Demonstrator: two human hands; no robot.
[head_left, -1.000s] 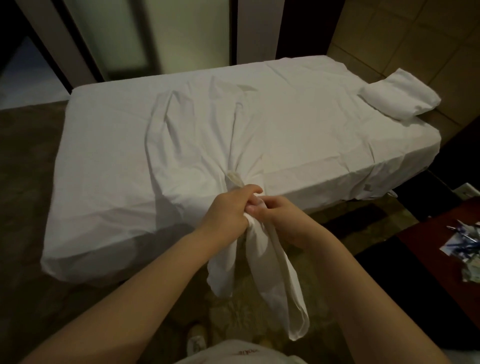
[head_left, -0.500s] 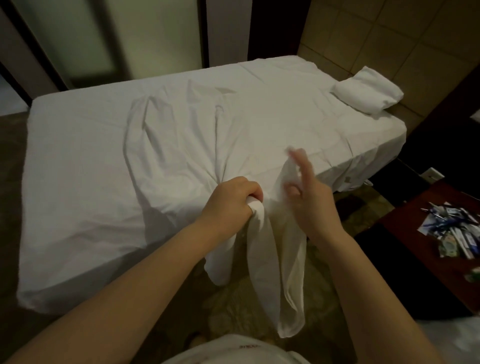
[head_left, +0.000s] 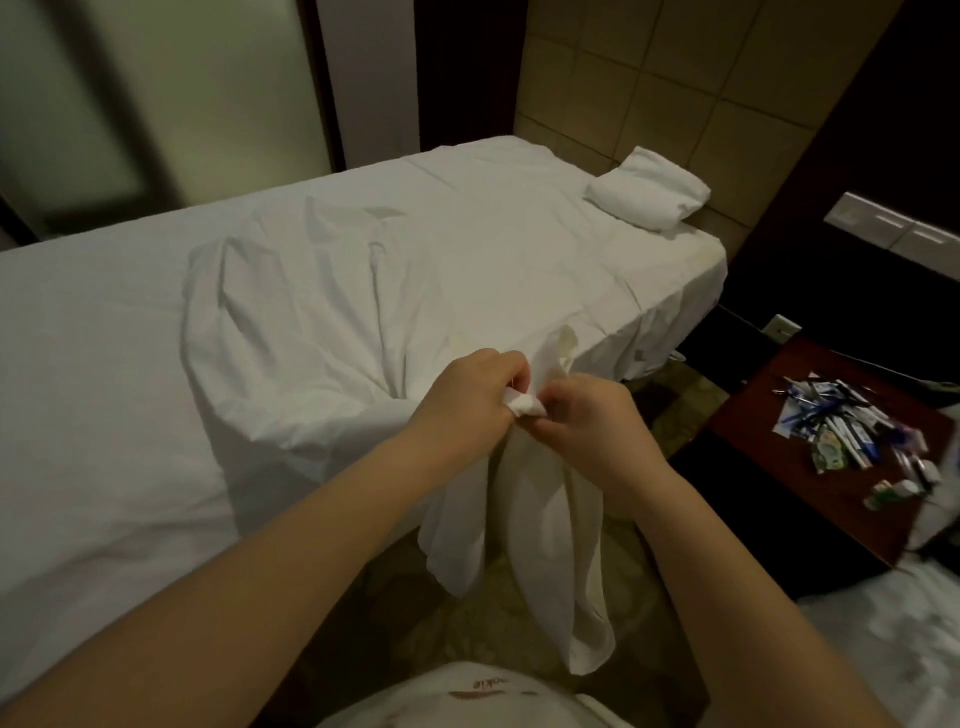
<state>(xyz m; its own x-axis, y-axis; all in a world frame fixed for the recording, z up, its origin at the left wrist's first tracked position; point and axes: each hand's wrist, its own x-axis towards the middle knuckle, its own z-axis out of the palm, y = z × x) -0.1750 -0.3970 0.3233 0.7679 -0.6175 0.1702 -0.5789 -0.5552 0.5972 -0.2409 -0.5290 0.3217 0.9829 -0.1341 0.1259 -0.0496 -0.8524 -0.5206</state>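
Head view: left hand (head_left: 462, 402) is gripping the gathered neck of the white sheet (head_left: 311, 322), fingers curled tight round it, w/ a small wad poking out on the thumb side. Right hand (head_left: 592, 423) is pinching the same fabric just beside that wad, fingers bent in, not spread. The rest of the sheet is fanning out beyond the fingers across the bed (head_left: 93, 374). Two tails are hanging below the fingers, off the bed edge toward the floor (head_left: 447, 639).

Prob. gathering the sheet hand over hand. To do it well, imo: left is anchoring the neck while right is taking the next fold close in, so no slack is slipping. Pull low, toward the body, so the fabric is sliding flat over the edge.

Room: the bed edge is running right under the fingers. Right of them, near, is a desk (head_left: 769, 441) w/ scattered pens and sachets (head_left: 841, 431), so swinging tails could be sweeping those. The pillow (head_left: 647, 189) is lying well beyond. More bed is lying left of the fingers.
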